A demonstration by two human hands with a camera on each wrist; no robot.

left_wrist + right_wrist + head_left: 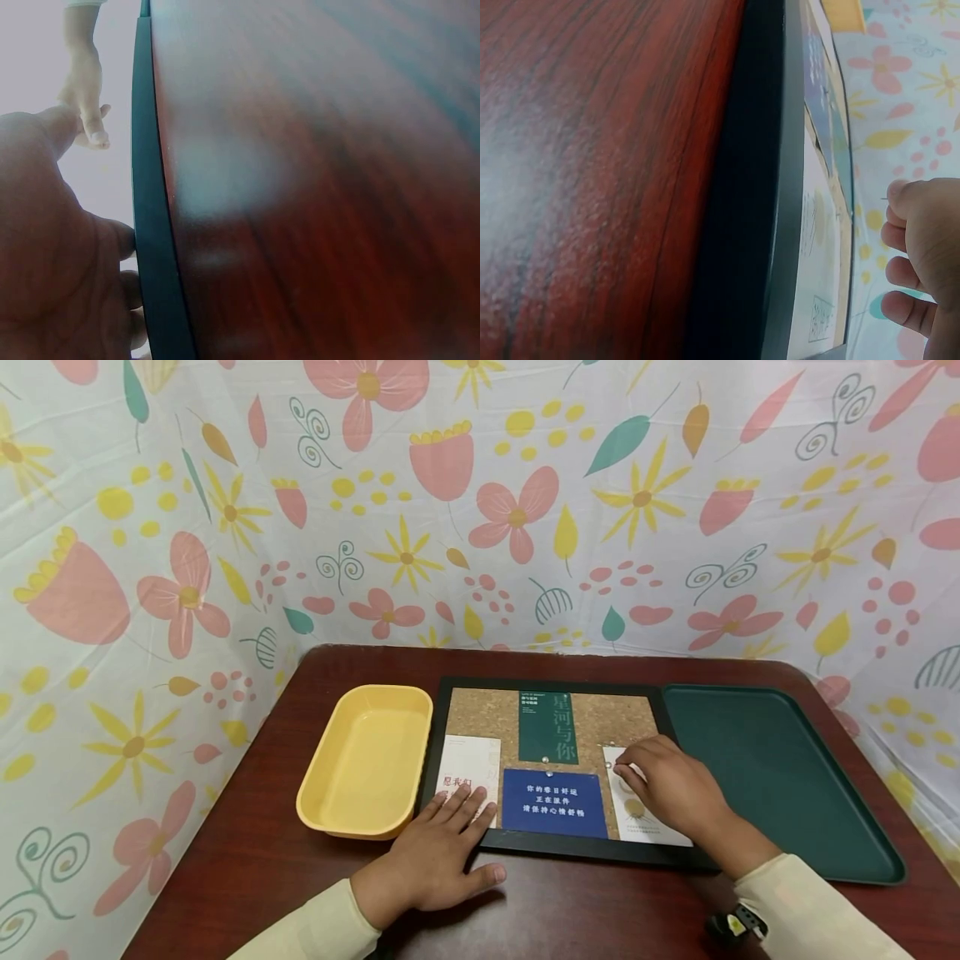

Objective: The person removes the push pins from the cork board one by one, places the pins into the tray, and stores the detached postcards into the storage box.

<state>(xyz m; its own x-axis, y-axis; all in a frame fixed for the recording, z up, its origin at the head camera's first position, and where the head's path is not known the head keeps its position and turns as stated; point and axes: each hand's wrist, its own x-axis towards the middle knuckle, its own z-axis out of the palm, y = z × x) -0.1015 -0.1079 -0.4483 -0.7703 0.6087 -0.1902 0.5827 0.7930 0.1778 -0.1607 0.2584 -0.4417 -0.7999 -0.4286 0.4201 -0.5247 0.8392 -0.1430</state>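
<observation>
Fingers of the right-hand grip [660, 781] are curled, thumb against forefinger, around what looks to be a tiny thin-needled pin [885, 199]; only its fine dark needle shows in the right wrist view, jutting from the fingertips. It should handle as light, hard and sharp—best pinched at the head, which the fingers hide. The needle is its long axis, and it seems to point from the grip toward the black-framed brown cork board [480, 714].

Below and partly under that grip lies a white rectangular paper card with a round brownish print [634, 810]. It looks thin, light and fairly stiff, likely to crease if bent, so an edge is the place to hold it. Its long axis runs from the near frame toward the far side, the far end leaning left. A small clear round-headed pushpin [608, 765] sits just left of the fingertips.

Left-hand grip [442, 852] lies unclenched—fingers straight and spread—over a white rectangular card with red characters [472, 758] and the frame's near left corner. Between the two grips are a blue rectangular card with white characters [555, 810] and, farther away, a dark green upright rectangular card [546, 727].
</observation>
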